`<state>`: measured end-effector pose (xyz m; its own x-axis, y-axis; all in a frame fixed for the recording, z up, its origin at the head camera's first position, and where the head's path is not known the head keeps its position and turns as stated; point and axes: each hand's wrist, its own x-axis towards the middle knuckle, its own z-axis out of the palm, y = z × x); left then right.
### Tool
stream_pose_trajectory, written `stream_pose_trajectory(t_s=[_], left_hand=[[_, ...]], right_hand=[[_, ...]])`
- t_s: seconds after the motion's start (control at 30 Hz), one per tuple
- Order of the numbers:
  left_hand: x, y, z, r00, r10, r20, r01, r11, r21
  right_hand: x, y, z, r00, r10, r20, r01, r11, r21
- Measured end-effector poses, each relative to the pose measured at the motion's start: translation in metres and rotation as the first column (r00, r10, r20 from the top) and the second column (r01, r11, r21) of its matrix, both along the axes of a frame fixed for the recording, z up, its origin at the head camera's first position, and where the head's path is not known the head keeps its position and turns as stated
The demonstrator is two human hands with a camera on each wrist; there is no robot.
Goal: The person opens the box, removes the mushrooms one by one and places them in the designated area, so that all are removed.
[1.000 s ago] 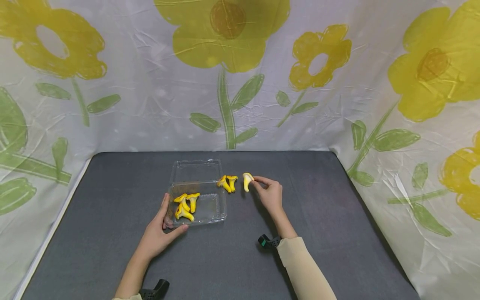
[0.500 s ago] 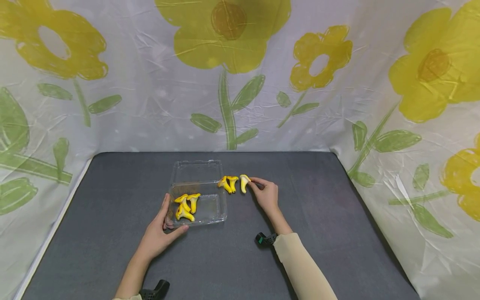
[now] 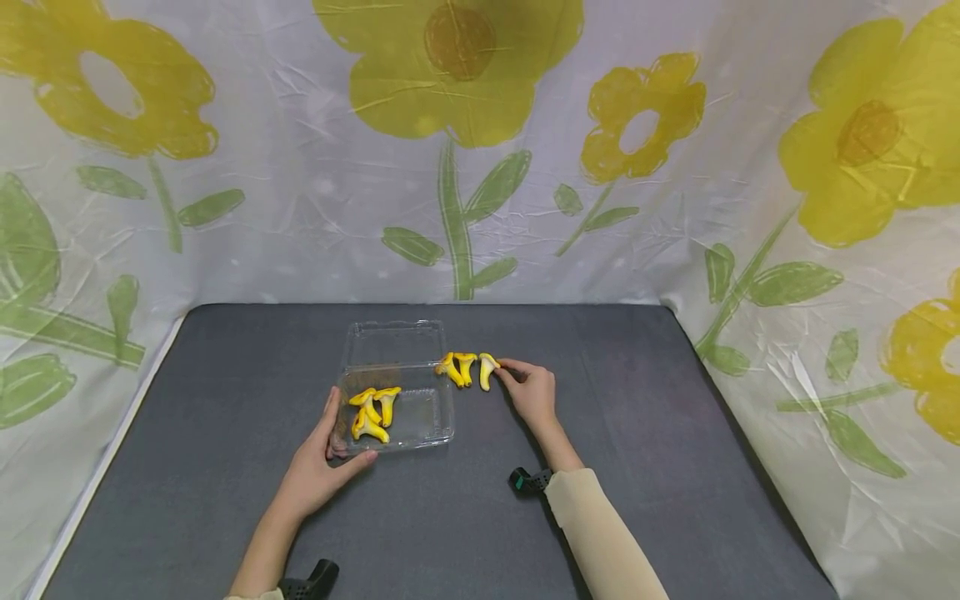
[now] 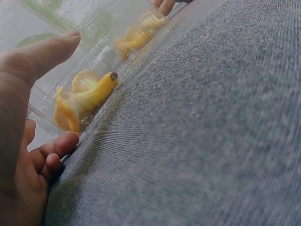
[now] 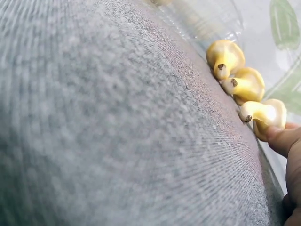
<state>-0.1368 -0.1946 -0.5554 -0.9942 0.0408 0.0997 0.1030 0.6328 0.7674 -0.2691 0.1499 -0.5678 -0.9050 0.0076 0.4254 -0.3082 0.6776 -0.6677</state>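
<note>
My right hand [image 3: 534,393] pinches a yellow chanterelle mushroom [image 3: 487,372] by its cap, the stem pointing toward me. In the right wrist view that chanterelle [image 5: 265,113] is low at the table, beside two other chanterelles lying in a row [image 5: 244,84]. A clear plastic clamshell box [image 3: 423,425] lies with its lid folded back, just left of the row. Around its left front corner my left hand [image 3: 318,467] holds it, thumb along the near side and fingers at the left wall. Three chanterelles [image 3: 367,427] lie in the box's left half.
The clear lid [image 3: 396,342] lies flat behind the box, toward the far edge of the dark grey table [image 3: 622,417]. A flower-printed white curtain [image 3: 300,208] hangs behind and at both sides. Each wrist wears a black camera [image 3: 531,481].
My right hand has brought the pinched chanterelle left and down, next to the two in the row. My left hand and the box have stayed in place.
</note>
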Motion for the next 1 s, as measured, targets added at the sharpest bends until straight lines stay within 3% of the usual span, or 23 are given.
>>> stream_pose_trajectory(t_s=[0.43,1.0], left_hand=[[0.0000,-0.0006,0.0011,1.000,-0.006,0.001,0.006,1.000,0.014],[-0.0007,0.0004,-0.0014,1.000,0.007,0.005,-0.007,1.000,-0.008]], right_hand=[[0.0013,-0.0007,0.0020,0.999,-0.001,0.034,0.002,1.000,-0.024],[0.0027,0.0002,0.0012,1.000,-0.001,0.002,0.001,0.998,-0.067]])
